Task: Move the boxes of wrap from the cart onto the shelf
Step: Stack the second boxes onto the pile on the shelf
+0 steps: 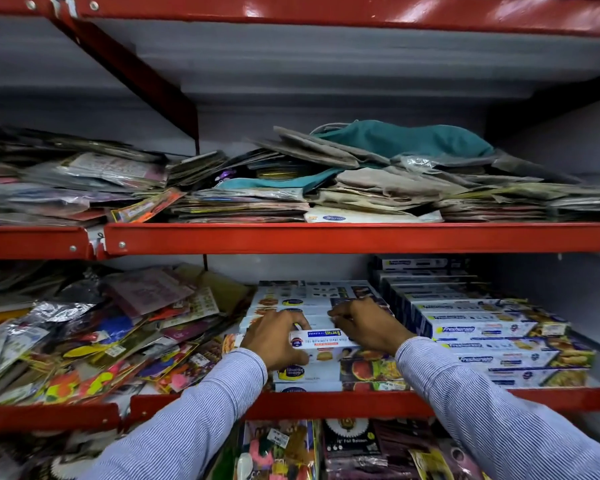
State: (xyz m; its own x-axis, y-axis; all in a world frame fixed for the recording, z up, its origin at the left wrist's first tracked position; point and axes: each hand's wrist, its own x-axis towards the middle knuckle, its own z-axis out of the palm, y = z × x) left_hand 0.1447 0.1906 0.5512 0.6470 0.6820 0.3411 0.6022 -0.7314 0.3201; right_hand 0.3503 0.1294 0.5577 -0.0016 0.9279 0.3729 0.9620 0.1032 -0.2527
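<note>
A white box of wrap (321,338) with a blue and red end label lies across a stack of similar white boxes (309,372) on the middle red shelf (326,403). My left hand (274,337) grips its left end and my right hand (368,327) presses on its right end. Both sleeves are striped light blue. More white boxes (309,292) lie behind the hands. To the right stands a stepped pile of blue and white Freshwrapp boxes (492,337). The cart is out of view.
Loose foil and plastic packets (84,341) crowd the shelf's left half. The upper shelf (326,237) holds flat packets, paper bags and a teal cloth bag (402,140). Packaged goods (309,452) fill the level below. A red diagonal brace (129,71) runs at upper left.
</note>
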